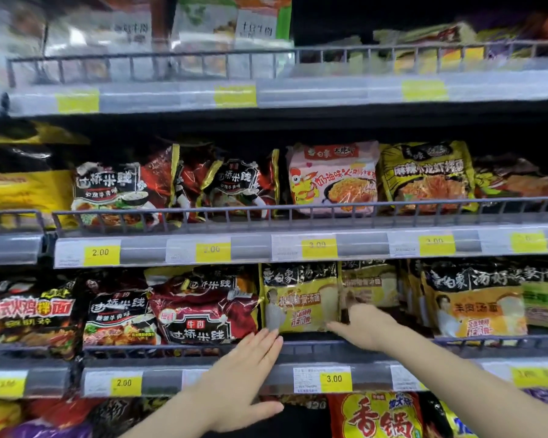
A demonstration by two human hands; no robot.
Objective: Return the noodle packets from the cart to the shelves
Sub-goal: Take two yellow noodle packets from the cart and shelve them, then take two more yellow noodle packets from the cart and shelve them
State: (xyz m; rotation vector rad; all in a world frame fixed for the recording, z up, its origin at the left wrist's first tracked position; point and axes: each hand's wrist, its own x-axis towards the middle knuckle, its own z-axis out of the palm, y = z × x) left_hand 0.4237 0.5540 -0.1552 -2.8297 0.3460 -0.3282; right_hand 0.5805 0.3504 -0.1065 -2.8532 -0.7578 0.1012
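The yellow noodle packet (299, 298) stands on the shelf (310, 347), behind its wire rail. Left hand (238, 371) lies flat, fingers straight and together, touching the packet's lower-left corner. Right hand (365, 324) grips its right edge.

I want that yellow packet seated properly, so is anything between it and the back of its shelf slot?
Another yellow packet stands just behind the yellow packet, against the right hand. The shelf rail lies in front, not behind.
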